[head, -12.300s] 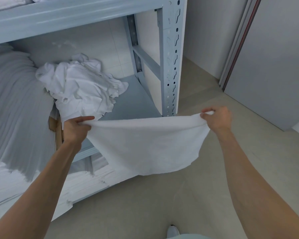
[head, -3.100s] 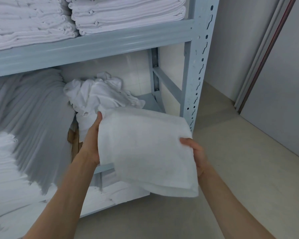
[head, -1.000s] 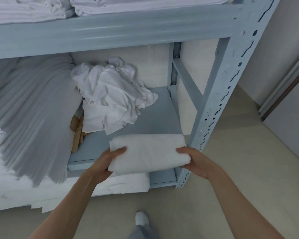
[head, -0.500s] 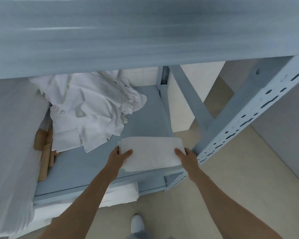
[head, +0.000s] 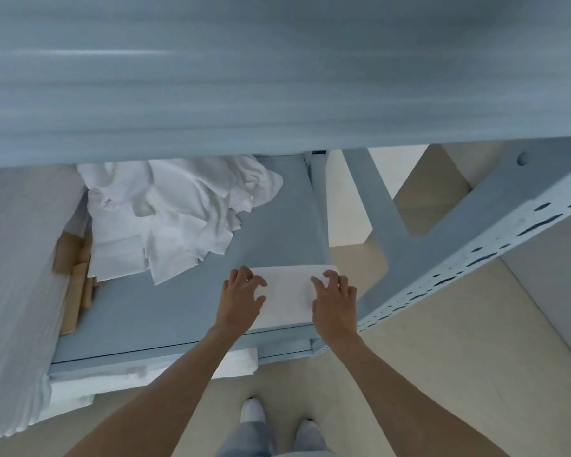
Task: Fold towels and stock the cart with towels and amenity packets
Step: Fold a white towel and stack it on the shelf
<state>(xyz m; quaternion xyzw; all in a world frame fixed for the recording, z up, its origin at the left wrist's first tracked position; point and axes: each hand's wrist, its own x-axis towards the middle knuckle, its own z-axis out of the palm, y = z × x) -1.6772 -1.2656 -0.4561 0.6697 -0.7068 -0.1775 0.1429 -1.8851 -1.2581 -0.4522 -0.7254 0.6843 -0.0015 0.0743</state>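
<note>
Folded towel (head: 289, 293) on the shelf (head: 165, 311)
Left hand (head: 241, 298) and right hand (head: 333, 301) rest on its ends, fingers loosely spread, gripping nothing.

grey-blue shelf (head: 165, 311) — folded towel (head: 289, 293), rumpled white cloths (head: 178, 219), cardboard (head: 75, 285).

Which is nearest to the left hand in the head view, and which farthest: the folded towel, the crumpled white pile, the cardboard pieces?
From the left hand:
1. Folded towel: under its fingertips, at the shelf's front right.
2. Crumpled white pile: behind it, to the left.
3. Cardboard pieces: far left, against the big white stack.
</note>
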